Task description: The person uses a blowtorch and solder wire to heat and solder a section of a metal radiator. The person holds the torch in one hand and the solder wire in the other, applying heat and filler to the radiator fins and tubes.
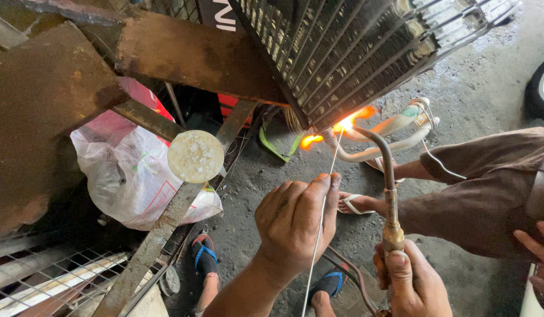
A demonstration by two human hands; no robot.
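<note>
Now: left hand (295,226) pinches rod (326,199), right hand (413,282) grips torch (389,194); flame (348,122) at coil (354,53) joint. Risk: lingering heat burns through tube (395,126).

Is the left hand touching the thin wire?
Touching. The head view shows the left hand pinching the thin wire between thumb and fingers, just below the flame.

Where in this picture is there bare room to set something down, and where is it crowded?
Bare floor lies right of the coil, above a co-worker's leg. A smaller patch lies between the bag and the left hand. Crowded: around the flame, where rod, torch, right hand and pipes meet.
</note>
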